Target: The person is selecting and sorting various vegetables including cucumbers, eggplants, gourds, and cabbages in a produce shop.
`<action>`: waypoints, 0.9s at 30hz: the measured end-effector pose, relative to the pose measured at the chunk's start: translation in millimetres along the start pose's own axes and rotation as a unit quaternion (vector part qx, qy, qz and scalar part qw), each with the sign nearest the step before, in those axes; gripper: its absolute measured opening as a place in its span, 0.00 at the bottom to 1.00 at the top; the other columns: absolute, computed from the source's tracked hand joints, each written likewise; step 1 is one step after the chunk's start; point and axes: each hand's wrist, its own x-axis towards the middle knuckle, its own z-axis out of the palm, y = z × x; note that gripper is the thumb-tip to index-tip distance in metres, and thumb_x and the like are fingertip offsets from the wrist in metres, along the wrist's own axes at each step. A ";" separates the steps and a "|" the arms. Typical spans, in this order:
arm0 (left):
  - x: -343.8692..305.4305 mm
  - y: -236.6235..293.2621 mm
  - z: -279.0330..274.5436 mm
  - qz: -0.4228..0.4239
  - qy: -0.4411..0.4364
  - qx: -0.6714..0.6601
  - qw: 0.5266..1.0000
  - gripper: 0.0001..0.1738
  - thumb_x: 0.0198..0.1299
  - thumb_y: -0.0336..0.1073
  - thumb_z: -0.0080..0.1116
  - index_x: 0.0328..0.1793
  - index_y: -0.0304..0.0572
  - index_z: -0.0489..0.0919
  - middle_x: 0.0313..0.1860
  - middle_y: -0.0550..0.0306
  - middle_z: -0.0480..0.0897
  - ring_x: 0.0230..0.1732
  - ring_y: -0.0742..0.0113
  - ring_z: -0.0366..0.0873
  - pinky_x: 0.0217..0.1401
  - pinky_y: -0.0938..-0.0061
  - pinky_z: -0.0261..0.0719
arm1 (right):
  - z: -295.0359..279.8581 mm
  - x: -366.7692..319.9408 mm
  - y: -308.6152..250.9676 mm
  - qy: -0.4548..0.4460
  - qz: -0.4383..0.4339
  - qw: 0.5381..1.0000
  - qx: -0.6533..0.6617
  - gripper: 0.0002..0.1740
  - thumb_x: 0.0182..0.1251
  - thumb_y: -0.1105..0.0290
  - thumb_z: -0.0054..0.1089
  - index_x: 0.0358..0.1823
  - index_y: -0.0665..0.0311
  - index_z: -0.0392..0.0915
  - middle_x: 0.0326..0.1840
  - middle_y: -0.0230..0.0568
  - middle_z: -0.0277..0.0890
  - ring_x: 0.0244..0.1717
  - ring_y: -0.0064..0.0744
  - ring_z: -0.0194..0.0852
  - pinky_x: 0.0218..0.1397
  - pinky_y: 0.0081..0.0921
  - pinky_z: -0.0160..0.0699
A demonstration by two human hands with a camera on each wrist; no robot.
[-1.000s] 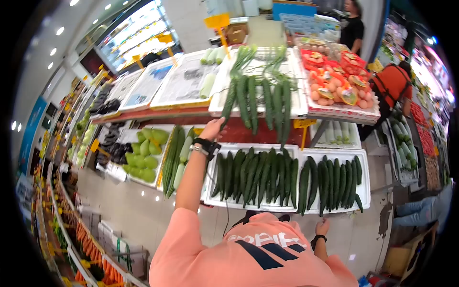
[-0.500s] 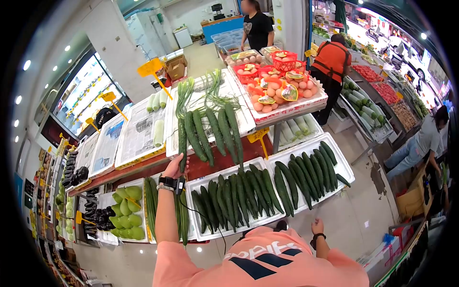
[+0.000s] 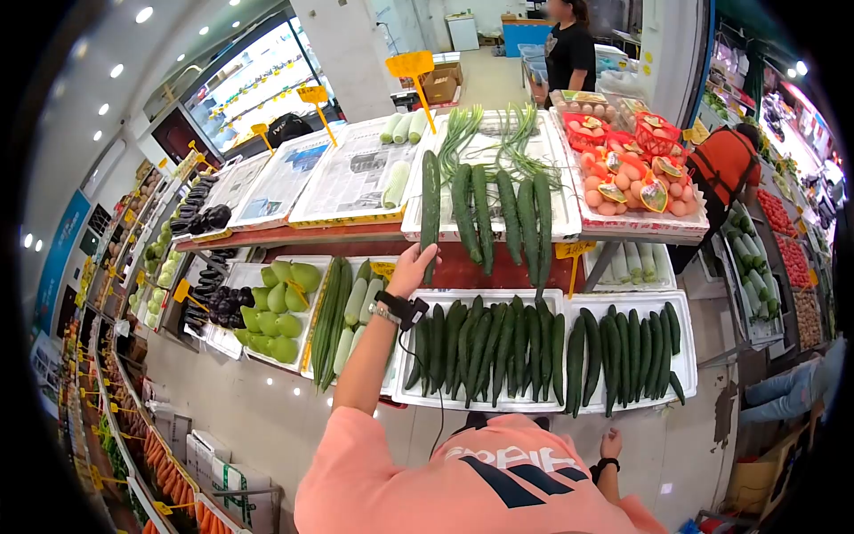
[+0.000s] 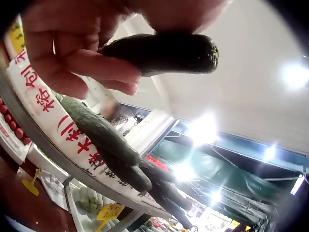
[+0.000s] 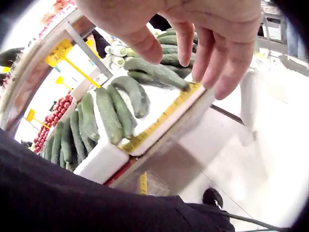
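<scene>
My left hand (image 3: 414, 270) holds the lower end of a long cucumber (image 3: 431, 200) at the left of the upper tray (image 3: 559, 191). In the left wrist view the fingers of the left hand (image 4: 87, 48) curl round the dark cucumber (image 4: 178, 53), whose end sticks out. More cucumbers (image 3: 527, 214) hang over the tray's front edge, to the right. My right hand (image 3: 610, 444) hangs low beside the body, below the lower trays. The right wrist view shows the right hand (image 5: 193, 38) with loosely bent fingers and nothing in them, near cucumbers (image 5: 108, 113).
Two lower white trays (image 3: 689, 392) hold rows of cucumbers. Bagged eggs (image 3: 636, 182) stand at the upper right, spring onions (image 3: 458, 133) behind the upper cucumbers. Green gourds (image 3: 276, 311) and long beans lie at the lower left. Price signs (image 3: 410, 65) stick up; two people stand beyond.
The head view has swung right, then back left. The held cucumber, slanted at first, now stands more upright in the head view, slightly apart from its neighbours. The right hand still hangs low.
</scene>
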 end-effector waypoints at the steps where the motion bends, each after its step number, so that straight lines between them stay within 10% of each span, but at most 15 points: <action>1: -14.2 9.1 2.8 0.016 -0.003 0.012 1.000 0.18 0.73 0.48 0.53 0.50 0.40 0.79 0.34 0.65 0.81 0.32 0.80 0.75 0.35 0.81 0.73 | -2.2 5.2 -13.8 -0.005 -0.024 1.000 0.015 0.21 0.62 0.72 0.61 0.57 0.68 0.73 0.47 0.50 0.80 0.48 0.43 0.80 0.54 0.37 0.78; 8: -104.6 31.7 71.2 0.093 -0.047 -0.002 0.995 0.14 0.68 0.34 0.59 0.56 0.35 0.75 0.41 0.59 0.83 0.41 0.74 0.78 0.46 0.77 0.76 | -12.0 -8.8 -241.9 -0.096 -0.216 0.960 0.149 0.18 0.71 0.70 0.59 0.61 0.65 0.73 0.41 0.37 0.79 0.40 0.25 0.76 0.46 0.24 0.77; 14: -150.2 11.6 156.3 0.108 -0.182 0.068 0.975 0.21 0.60 0.35 0.66 0.55 0.32 0.75 0.37 0.50 0.83 0.37 0.66 0.79 0.42 0.72 0.76 | -41.2 -83.9 -427.7 -0.298 -0.333 0.840 0.306 0.30 0.78 0.56 0.47 0.73 0.67 0.61 0.62 0.44 0.74 0.62 0.33 0.72 0.63 0.31 0.71; 18: -170.3 8.4 211.5 0.119 -0.276 0.126 0.945 0.22 0.56 0.36 0.69 0.53 0.34 0.76 0.32 0.49 0.79 0.31 0.62 0.77 0.37 0.71 0.74 | -38.8 -100.5 -432.4 -0.275 -0.397 0.798 0.359 0.42 0.79 0.47 0.41 0.79 0.68 0.39 0.69 0.53 0.65 0.66 0.37 0.68 0.70 0.35 0.64; 27: -168.7 -50.3 267.1 0.083 -0.372 0.146 0.913 0.27 0.65 0.37 0.62 0.68 0.38 0.70 0.54 0.49 0.83 0.55 0.58 0.80 0.55 0.67 0.78 | -63.1 -49.0 -306.9 -0.095 -0.185 0.892 0.402 0.26 0.74 0.71 0.56 0.68 0.67 0.57 0.52 0.43 0.76 0.52 0.29 0.75 0.55 0.26 0.75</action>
